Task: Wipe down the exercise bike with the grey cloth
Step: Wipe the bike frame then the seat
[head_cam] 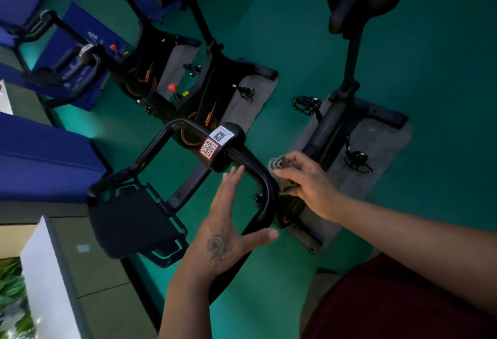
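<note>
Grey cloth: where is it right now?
Head view, right of centre: the grey cloth is bunched in the right hand, against the right bend of the handlebar, just beyond the open left hand.

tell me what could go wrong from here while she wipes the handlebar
1. The grey cloth is bunched in the right hand at the handlebar bend, so it may wipe only a narrow strip.
2. The left hand lies open against the bar, gripping nothing; it could slip if the bar shifts.
3. The QR stickers could peel if rubbed.

Left grip (228, 231) flat, splayed; right grip (304, 180) curled
</note>
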`<state>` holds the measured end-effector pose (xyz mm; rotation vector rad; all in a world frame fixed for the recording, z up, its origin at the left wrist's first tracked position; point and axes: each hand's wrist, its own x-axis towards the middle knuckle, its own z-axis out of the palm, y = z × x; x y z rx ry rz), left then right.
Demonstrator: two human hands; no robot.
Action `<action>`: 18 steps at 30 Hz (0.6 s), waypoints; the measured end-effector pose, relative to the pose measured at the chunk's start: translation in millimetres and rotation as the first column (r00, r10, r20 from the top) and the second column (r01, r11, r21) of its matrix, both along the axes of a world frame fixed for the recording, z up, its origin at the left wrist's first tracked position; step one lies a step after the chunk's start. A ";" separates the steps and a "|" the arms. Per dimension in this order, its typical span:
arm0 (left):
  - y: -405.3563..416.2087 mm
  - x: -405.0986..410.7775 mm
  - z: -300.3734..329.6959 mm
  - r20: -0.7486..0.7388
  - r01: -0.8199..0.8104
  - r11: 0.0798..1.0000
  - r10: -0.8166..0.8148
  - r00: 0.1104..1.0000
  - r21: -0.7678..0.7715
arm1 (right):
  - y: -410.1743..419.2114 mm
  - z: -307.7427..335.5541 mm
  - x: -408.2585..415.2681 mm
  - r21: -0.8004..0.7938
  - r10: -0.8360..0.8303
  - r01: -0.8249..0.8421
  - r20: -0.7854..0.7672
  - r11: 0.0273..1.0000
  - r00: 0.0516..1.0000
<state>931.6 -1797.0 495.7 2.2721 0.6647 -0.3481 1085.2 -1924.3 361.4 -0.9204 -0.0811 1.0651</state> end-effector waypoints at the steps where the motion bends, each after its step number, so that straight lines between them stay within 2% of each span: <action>1: 0.8 -5.3 2.5 -0.006 0.031 0.999 -0.031 0.999 0.007 | 3.6 2.3 -0.1 -0.004 -0.034 0.034 0.006 0.999 0.999; 5: 6.2 -28.8 13.5 -0.020 0.141 0.989 -0.140 0.990 0.045 | 3.5 6.6 -16.0 -0.030 -0.110 0.112 0.065 0.993 0.992; 11: 15.4 -60.5 30.5 0.030 0.205 0.978 -0.206 0.978 0.048 | -19.2 3.0 -67.1 -0.067 -0.201 0.212 0.143 0.975 0.969; 18: 22.1 -103.8 42.4 0.111 0.288 0.955 -0.295 0.949 0.076 | -26.6 9.5 -99.6 -0.167 -0.285 0.403 0.474 0.900 0.833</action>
